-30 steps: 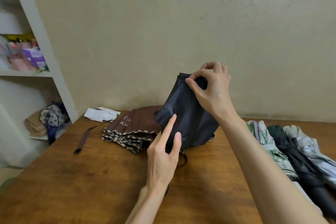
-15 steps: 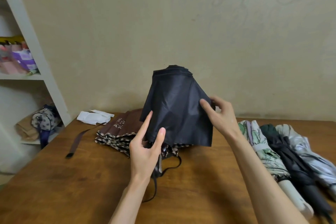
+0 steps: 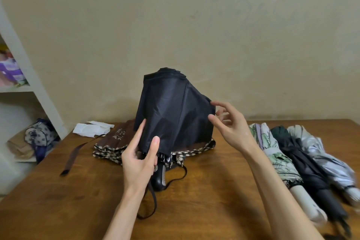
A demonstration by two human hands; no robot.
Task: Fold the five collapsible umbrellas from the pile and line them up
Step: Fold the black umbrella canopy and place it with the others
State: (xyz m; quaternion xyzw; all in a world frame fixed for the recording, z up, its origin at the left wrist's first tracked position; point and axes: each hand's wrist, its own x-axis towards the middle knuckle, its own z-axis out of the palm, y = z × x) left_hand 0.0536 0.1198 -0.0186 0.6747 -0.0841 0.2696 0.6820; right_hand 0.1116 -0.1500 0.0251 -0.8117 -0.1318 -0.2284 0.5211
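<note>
The left hand (image 3: 139, 161) holds the black umbrella (image 3: 171, 111) upright above the table (image 3: 204, 210). Its index finger and thumb lie straight and spread in a V against the lower hem of the canopy, while its other fingers are hidden behind the fabric, so how they grip cannot be told. Just below those fingers the umbrella's black handle (image 3: 160, 178) points down toward the table, with a dark wrist strap (image 3: 153, 202) looping under it. The right hand (image 3: 231, 126) is at the canopy's right edge, its fingers spread and loosely curved, with the index fingertip and thumb tip at the fabric but not closed on it. The canopy hangs half collapsed, widening from its top down to the hem. Just beyond the left fingers, partly behind the black canopy, the brown umbrella (image 3: 115, 140) with checked trim lies flat on the table, and its brown strap (image 3: 75, 155) trails to the left of them. Farther beyond lies a crumpled white sheet (image 3: 91, 128). To the right of the right fingers 3 folded umbrellas lie side by side: the floral umbrella (image 3: 272, 152) nearest, then the dark umbrella (image 3: 305, 167), then the silvery umbrella (image 3: 327, 160). Far left of the left fingers stands a white shelf (image 3: 31, 87) with a spotted bag (image 3: 41, 134) on a lower level.
</note>
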